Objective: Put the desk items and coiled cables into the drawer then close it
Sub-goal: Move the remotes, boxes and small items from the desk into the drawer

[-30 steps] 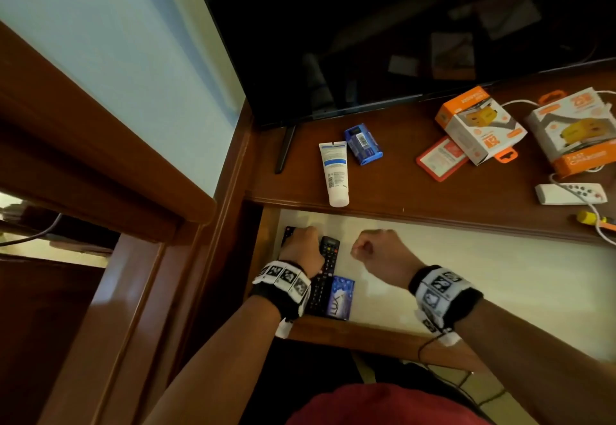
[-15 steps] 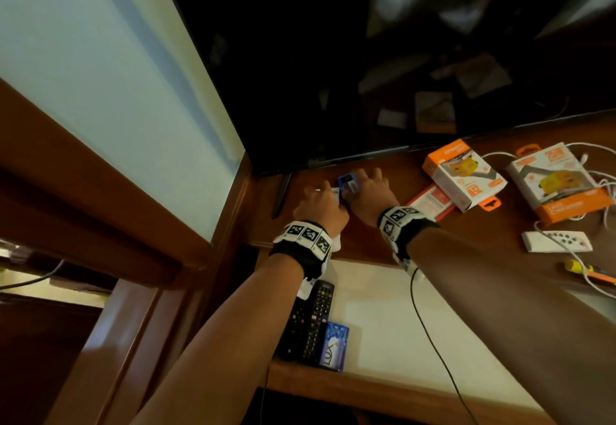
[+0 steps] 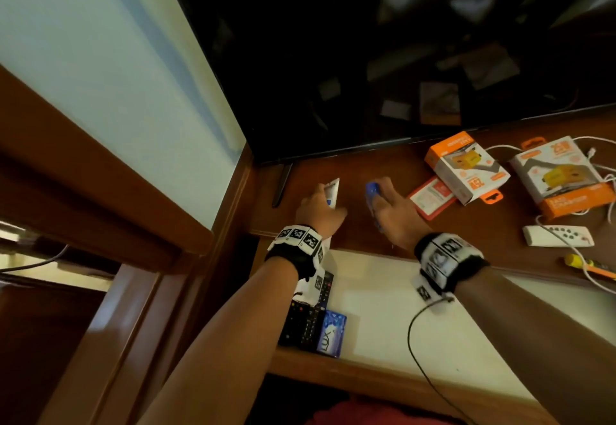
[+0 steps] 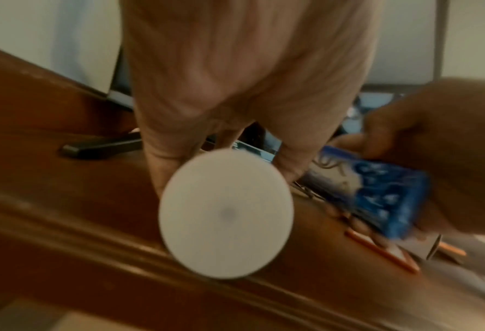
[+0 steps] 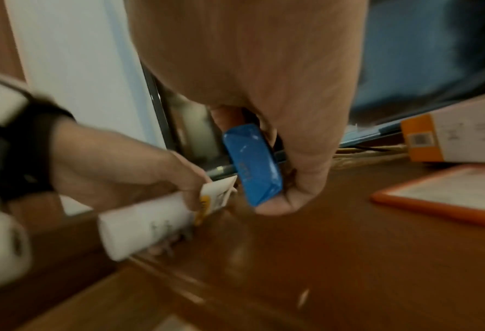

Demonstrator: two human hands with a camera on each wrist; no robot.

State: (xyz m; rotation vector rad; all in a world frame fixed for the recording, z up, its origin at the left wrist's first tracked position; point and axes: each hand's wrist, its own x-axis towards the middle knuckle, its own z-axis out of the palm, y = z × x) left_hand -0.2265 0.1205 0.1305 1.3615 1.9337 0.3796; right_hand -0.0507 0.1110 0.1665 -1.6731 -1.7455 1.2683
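Note:
My left hand [image 3: 316, 208] grips a white cream tube [image 3: 333, 191] over the desk's left end; its round cap [image 4: 226, 215] faces the left wrist camera. My right hand [image 3: 390, 206] holds a small blue packet [image 3: 372, 191] just right of it, pinched between thumb and fingers [image 5: 275, 206]. The blue packet [image 5: 252, 163] stands on edge above the wood. Below, the open drawer [image 3: 400, 318] has a pale bottom and holds a black remote [image 3: 306, 318] and a blue soap bar [image 3: 331, 333] at its left end.
A dark TV [image 3: 400, 58] stands behind with its foot [image 3: 281, 184] by my left hand. To the right lie a red card [image 3: 430, 196], two orange-white charger boxes [image 3: 466, 166] [image 3: 563, 178], a white remote [image 3: 556, 236], white cables [image 3: 610, 178] and a yellow screwdriver [image 3: 586, 266].
Both hands left the drawer, reached up to the desk and took hold of the tube and the blue packet; now they have drawn apart with the items lifted off the wood.

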